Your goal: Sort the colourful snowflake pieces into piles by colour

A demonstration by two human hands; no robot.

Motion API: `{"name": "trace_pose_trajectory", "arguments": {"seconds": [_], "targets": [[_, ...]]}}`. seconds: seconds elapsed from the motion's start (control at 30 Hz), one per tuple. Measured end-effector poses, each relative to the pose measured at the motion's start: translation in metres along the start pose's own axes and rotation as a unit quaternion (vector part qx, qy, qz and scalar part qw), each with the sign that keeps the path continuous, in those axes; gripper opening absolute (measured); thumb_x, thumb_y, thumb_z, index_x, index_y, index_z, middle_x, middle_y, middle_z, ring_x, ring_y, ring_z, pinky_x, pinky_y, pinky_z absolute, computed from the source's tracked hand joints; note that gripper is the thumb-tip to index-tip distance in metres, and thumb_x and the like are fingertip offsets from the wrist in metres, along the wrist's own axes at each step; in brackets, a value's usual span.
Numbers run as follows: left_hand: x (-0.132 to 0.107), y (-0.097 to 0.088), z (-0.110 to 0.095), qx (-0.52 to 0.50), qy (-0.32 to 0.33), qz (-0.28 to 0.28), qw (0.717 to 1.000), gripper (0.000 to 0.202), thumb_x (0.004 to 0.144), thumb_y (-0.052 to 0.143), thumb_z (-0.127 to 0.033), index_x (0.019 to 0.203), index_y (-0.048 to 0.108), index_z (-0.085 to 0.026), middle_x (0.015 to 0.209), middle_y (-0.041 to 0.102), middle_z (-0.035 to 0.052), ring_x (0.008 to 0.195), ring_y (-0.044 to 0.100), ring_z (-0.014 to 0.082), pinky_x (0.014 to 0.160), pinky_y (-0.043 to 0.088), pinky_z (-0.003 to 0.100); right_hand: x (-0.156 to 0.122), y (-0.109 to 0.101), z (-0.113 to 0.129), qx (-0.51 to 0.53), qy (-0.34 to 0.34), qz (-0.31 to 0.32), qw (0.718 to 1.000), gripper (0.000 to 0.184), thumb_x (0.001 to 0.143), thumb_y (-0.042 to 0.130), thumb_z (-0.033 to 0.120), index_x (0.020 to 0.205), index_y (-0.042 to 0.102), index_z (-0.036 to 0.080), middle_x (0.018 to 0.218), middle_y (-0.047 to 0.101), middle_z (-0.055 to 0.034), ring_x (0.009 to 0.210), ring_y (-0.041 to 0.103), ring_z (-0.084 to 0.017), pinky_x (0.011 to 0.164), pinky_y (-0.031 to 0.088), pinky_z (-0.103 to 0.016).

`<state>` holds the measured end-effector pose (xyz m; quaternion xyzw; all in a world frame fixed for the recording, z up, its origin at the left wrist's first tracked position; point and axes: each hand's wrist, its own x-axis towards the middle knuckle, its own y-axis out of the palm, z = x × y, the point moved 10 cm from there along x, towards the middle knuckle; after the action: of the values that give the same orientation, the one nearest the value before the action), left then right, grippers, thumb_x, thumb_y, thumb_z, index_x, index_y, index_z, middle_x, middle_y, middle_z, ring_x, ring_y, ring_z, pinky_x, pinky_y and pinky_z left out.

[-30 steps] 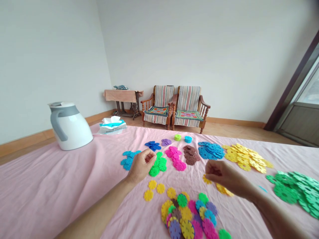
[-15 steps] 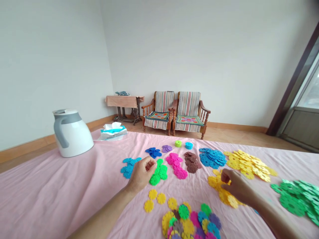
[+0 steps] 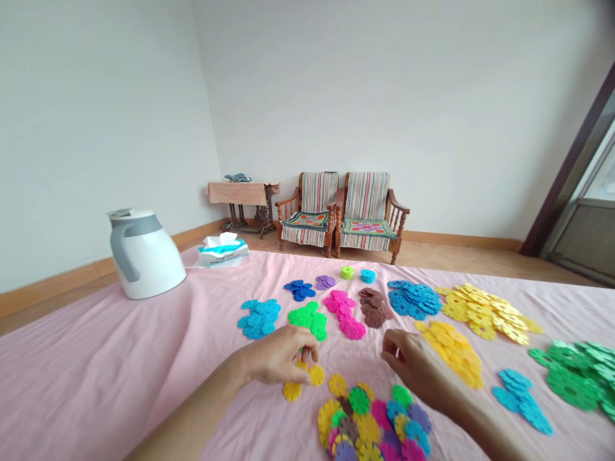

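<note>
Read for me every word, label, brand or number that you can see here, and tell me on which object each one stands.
Nothing can be read: the tissue packet carries printing, but it is too small and blurred to read, and the white-and-grey jug and the plastic flower-shaped discs show no legible text.

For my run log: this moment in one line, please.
left hand: at yellow plastic flower-shaped discs; right hand: near mixed-colour disc pile

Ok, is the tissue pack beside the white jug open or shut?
Open: white tissues puff up out of the top of the tissue pack, which lies on the pink cloth.
</note>
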<state>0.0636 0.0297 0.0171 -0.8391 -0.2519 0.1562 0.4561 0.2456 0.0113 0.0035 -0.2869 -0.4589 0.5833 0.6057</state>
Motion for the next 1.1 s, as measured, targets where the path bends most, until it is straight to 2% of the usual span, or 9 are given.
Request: {"name": "trace_pose_trajectory", "arguments": {"seconds": [0.1,0.27,0.43,0.6,0.8,0.97,1.1], "targets": [[0.002,0.0,-0.006,0.033,0.001,-0.007,0.999,0.025,0.062,0.072,-0.019,0.087,0.065,-0.019,0.079,0.059,-0.0009,0.068,0.053,0.012,0.061,0.039,0.019,-0.002,0.014,0.014,0.018,-0.008,0.019,1.0,0.01,0.074,0.042,0.016,0.067,0.047,0.02,0.069,0.056,-0.0006,0.065,0.051,-0.014,0.059,0.033,-0.025],[0.003,0.006,-0.01,0.034,0.01,0.002,0.999,0.022,0.063,0.069,-0.015,0.084,0.063,-0.018,0.079,0.057,-0.0012,0.072,0.053,0.0125,0.063,0.04,0.02,-0.003,0.022,0.011,0.028,0.0,0.019,0.999,0.008,0.076,0.043,0.017,0.07,0.047,0.02,0.073,0.054,-0.0009,0.067,0.051,-0.015,0.06,0.034,-0.024],[0.004,0.01,-0.006,0.012,0.011,0.007,1.0,0.019,0.062,0.065,-0.011,0.078,0.06,-0.017,0.077,0.052,-0.0021,0.065,0.051,0.0098,0.058,0.039,0.018,-0.003,0.024,0.008,0.023,0.004,0.014,1.0,0.008,0.076,0.043,0.017,0.071,0.046,0.021,0.074,0.054,-0.0007,0.069,0.052,-0.015,0.062,0.035,-0.024],[0.004,0.008,-0.004,0.003,-0.01,-0.008,1.0,0.029,0.059,0.068,-0.013,0.086,0.059,-0.018,0.079,0.052,-0.0024,0.065,0.05,0.0101,0.058,0.039,0.019,-0.004,0.022,0.011,0.025,0.002,0.014,1.0,0.008,0.077,0.043,0.017,0.071,0.046,0.021,0.073,0.054,-0.0006,0.068,0.052,-0.015,0.062,0.034,-0.024],[0.003,0.008,-0.004,-0.011,-0.016,0.002,1.0,0.025,0.057,0.07,-0.014,0.078,0.057,-0.017,0.074,0.051,-0.0036,0.067,0.048,0.011,0.058,0.037,0.019,-0.004,0.017,0.016,0.035,0.003,-0.001,0.999,0.01,0.076,0.044,0.014,0.068,0.047,0.02,0.07,0.054,-0.0001,0.065,0.052,-0.014,0.061,0.035,-0.024],[0.007,0.01,-0.003,-0.119,-0.031,-0.028,0.992,0.013,0.064,0.062,-0.011,0.072,0.054,-0.017,0.062,0.049,-0.0055,0.058,0.046,0.0091,0.051,0.034,0.019,-0.008,0.014,0.048,0.15,-0.028,-0.004,0.988,0.012,0.073,0.047,0.01,0.075,0.054,0.019,0.072,0.058,0.0008,0.066,0.054,-0.012,0.06,0.037,-0.022],[0.012,0.008,0.0,-0.265,-0.05,-0.097,0.958,0.01,0.07,0.06,-0.016,0.075,0.051,-0.015,0.065,0.054,-0.0027,0.059,0.052,0.0104,0.056,0.041,0.022,-0.007,0.023,0.061,0.261,0.015,0.001,0.965,0.007,0.071,0.051,0.013,0.075,0.052,0.019,0.064,0.055,0.0034,0.059,0.052,-0.01,0.054,0.036,-0.02]]}}
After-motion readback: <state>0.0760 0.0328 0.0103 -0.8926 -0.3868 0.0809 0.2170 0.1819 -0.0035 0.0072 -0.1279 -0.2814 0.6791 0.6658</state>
